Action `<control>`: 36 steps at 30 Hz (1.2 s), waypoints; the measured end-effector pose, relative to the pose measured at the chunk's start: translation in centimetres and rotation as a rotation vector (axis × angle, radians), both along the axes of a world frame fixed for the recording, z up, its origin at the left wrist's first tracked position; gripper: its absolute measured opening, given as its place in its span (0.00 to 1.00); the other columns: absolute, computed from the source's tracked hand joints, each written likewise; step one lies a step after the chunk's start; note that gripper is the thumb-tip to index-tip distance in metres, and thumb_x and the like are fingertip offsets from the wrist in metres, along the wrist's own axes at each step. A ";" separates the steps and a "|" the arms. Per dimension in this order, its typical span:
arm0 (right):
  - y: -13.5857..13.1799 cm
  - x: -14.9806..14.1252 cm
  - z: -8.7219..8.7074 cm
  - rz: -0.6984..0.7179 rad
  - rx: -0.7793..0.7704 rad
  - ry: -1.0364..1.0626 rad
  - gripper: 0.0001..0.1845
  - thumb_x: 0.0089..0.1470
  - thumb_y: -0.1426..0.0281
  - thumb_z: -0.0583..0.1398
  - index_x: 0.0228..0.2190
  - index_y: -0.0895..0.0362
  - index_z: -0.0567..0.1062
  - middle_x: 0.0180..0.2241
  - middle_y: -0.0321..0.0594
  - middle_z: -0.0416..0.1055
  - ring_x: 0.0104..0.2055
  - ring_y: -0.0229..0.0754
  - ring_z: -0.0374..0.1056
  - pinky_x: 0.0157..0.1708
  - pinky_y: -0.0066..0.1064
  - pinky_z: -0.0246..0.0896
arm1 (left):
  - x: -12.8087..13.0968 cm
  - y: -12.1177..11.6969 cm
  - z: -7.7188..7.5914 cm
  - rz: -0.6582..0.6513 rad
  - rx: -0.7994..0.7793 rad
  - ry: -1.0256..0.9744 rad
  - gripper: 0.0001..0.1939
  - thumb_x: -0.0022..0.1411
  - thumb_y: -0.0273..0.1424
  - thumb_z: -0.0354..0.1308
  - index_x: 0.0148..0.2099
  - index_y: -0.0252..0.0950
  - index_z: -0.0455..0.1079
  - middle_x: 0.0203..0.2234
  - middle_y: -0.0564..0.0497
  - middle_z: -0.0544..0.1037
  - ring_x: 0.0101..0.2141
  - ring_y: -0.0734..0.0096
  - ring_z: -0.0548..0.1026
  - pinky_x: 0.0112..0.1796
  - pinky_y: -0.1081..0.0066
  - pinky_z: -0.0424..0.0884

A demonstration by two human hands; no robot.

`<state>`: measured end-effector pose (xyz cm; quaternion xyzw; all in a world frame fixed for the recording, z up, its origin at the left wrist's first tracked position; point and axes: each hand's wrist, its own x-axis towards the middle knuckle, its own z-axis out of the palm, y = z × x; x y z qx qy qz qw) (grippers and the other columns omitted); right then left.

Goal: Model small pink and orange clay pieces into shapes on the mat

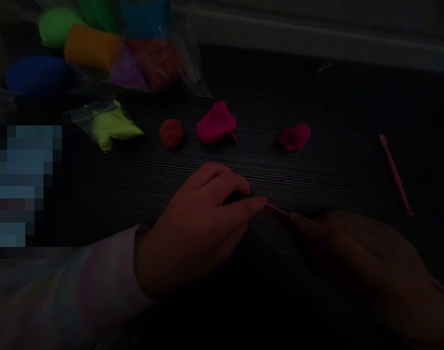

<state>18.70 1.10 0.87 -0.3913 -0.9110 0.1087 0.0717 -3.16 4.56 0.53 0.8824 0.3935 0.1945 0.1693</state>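
In the dim head view my left hand (203,218) is closed, thumb and fingers pinched at the tip of a thin modelling tool (278,209). My right hand (371,262) is wrapped around the same tool; a purplish rod end shows behind it at the right edge. Whether a bit of clay sits between my left fingertips is hidden. Beyond my hands lie a flattened pink clay lump (216,124), a smaller pink clay piece (295,137) and an orange-red clay ball (171,133). One tiny pink crumb (283,179) is on the dark table (338,170).
A pink modelling tool (396,175) lies at the right. Yellow clay in a small bag (112,125) rests left of the ball. Clear bags (94,47) of several coloured clays fill the back left. A pale ledge (298,36) runs behind; a blurred-out patch (23,189) covers the left edge.
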 end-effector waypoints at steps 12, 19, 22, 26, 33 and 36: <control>-0.2 0.0 0.5 0.007 -0.007 0.023 0.16 0.49 0.75 0.49 0.42 0.58 0.64 0.20 0.36 0.67 0.21 0.38 0.62 0.22 0.31 0.54 | 0.1 0.0 -0.2 0.004 -0.017 -0.053 0.13 0.54 0.25 0.47 0.41 0.40 0.67 0.33 0.50 0.70 0.37 0.67 0.65 0.38 0.63 0.64; -0.3 0.1 -0.1 0.058 0.034 0.010 0.18 0.50 0.76 0.50 0.45 0.59 0.61 0.20 0.36 0.66 0.22 0.38 0.61 0.22 0.31 0.55 | 0.1 0.0 -0.3 0.026 -0.018 -0.083 0.13 0.55 0.25 0.47 0.42 0.39 0.67 0.33 0.50 0.70 0.37 0.67 0.65 0.38 0.63 0.64; -0.5 0.6 -0.3 -0.020 0.122 0.054 0.20 0.48 0.77 0.53 0.45 0.56 0.60 0.20 0.34 0.67 0.21 0.38 0.62 0.22 0.31 0.56 | 0.0 0.0 -0.3 0.036 -0.019 -0.102 0.13 0.54 0.25 0.48 0.43 0.38 0.66 0.34 0.50 0.70 0.38 0.67 0.66 0.38 0.63 0.64; -0.2 1.1 -0.1 -0.285 0.203 0.058 0.16 0.47 0.74 0.54 0.41 0.53 0.63 0.20 0.35 0.67 0.20 0.39 0.63 0.21 0.31 0.58 | 0.0 0.0 -0.4 0.041 -0.025 -0.117 0.12 0.54 0.25 0.49 0.41 0.37 0.67 0.34 0.50 0.70 0.38 0.68 0.65 0.39 0.64 0.64; 0.0 0.7 0.4 -0.628 -0.076 0.303 0.09 0.49 0.67 0.53 0.36 0.51 0.67 0.29 0.37 0.70 0.27 0.39 0.67 0.23 0.29 0.62 | 0.3 0.3 -0.5 0.048 -0.026 -0.139 0.10 0.55 0.27 0.49 0.39 0.36 0.68 0.33 0.50 0.70 0.37 0.71 0.65 0.39 0.68 0.63; 0.3 1.0 0.4 -0.714 -0.097 0.360 0.10 0.49 0.66 0.54 0.36 0.52 0.67 0.28 0.36 0.70 0.27 0.38 0.67 0.23 0.27 0.62 | 0.5 0.5 -0.5 0.058 -0.024 -0.159 0.09 0.55 0.27 0.50 0.39 0.35 0.68 0.33 0.50 0.70 0.37 0.71 0.65 0.38 0.68 0.63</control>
